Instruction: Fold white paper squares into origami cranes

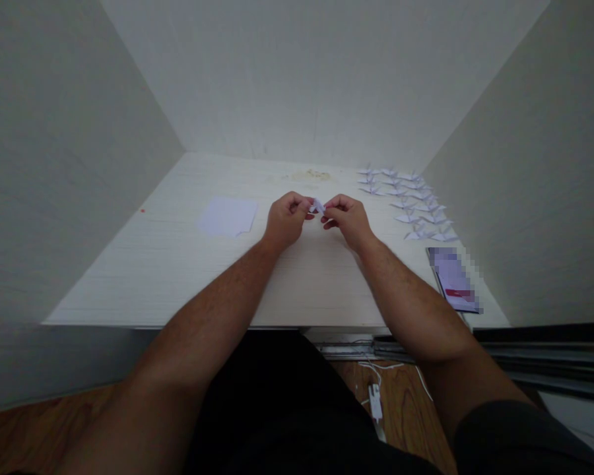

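Between my two hands, above the middle of the table, is a small piece of folded white paper [317, 206]. My left hand [291, 214] pinches its left side between thumb and fingers. On the opposite side, my right hand [345, 216] pinches the other end. Fingers cover part of the paper, so its exact folded shape cannot be made out. Several white paper cranes [408, 200] stand in rows at the back right. To the left of my left hand lie flat white sheets of paper [228, 216].
A phone [453, 280] with a lit screen lies near the table's right front edge. The white table [178, 270] is walled in at the back and on both sides. Below it, a white power strip [375, 401] with cables rests on the wooden floor.
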Tool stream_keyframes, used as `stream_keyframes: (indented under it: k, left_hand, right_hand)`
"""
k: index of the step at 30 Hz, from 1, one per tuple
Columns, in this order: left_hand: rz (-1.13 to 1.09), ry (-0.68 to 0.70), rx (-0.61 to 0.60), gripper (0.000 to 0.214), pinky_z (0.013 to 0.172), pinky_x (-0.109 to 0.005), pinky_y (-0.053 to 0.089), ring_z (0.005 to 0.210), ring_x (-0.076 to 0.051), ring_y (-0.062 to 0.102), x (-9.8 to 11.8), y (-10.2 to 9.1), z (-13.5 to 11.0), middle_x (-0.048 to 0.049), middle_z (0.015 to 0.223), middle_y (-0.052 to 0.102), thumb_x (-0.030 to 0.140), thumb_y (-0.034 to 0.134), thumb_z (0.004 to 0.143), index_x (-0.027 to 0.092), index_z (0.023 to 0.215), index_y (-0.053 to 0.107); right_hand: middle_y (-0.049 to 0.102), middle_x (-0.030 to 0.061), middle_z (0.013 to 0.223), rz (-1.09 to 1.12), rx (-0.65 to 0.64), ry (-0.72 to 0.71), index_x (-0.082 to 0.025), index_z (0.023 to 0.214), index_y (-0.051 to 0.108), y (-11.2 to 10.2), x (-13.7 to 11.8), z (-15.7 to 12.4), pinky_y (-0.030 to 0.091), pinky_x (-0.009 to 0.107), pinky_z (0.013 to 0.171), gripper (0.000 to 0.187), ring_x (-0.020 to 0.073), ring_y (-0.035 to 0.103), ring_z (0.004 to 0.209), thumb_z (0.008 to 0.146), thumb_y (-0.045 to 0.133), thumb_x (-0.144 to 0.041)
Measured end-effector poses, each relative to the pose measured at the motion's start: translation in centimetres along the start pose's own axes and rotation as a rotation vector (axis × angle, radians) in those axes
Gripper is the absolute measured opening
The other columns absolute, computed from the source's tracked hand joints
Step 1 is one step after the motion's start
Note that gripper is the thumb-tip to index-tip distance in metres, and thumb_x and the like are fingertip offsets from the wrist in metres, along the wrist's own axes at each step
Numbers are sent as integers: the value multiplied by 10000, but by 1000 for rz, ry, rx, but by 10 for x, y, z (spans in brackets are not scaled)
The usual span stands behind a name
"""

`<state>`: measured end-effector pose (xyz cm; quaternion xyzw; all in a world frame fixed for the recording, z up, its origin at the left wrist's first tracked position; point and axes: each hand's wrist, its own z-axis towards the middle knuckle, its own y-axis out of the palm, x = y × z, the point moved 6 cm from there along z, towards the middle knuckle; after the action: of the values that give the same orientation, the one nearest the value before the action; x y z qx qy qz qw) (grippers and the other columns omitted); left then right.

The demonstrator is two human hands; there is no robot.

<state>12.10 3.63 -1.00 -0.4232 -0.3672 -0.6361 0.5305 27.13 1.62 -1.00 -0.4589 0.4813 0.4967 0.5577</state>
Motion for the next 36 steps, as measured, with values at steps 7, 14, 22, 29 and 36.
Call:
stream_keyframes:
  k: [7,14,22,29,36]
  left_hand:
    - [-85,-94,24,188,633,-271,583,674,-131,691,-4,2,1,-81,864,715,312,618,871,162,775,555]
    - [212,34,84,87,543,-224,537,593,-127,677,2,-4,-3,-7,655,662,259,548,887,182,848,563]
    - [438,311,28,154,590,-220,509,638,-104,643,24,2,-8,3,725,678,88,521,788,185,812,638]
    - [272,148,-1,40,578,-216,501,631,-114,671,11,4,-9,9,689,678,193,632,775,179,795,600]
    - [197,66,37,177,601,-220,490,630,-94,629,-6,-2,-3,5,751,661,73,552,704,176,836,608]
  right_hand:
    - [620,-23,596,-41,54,-38,-206,752,539,-1,2,1,502,251,504,72,119,588,513,736,609,-214]
    - [619,-43,599,-134,58,-150,-205,795,541,6,-6,-4,441,208,483,47,87,566,494,766,578,-197]
    - [602,-52,589,-198,47,-321,-211,796,606,7,-10,-7,444,223,518,82,89,559,517,766,543,-167]
    - [634,-23,633,-285,82,-369,-180,739,655,5,-16,-13,420,238,533,90,97,552,552,714,577,-146]
    - [591,-33,582,-364,132,-312,-184,703,635,3,-16,-14,384,234,497,85,90,493,517,693,711,-223]
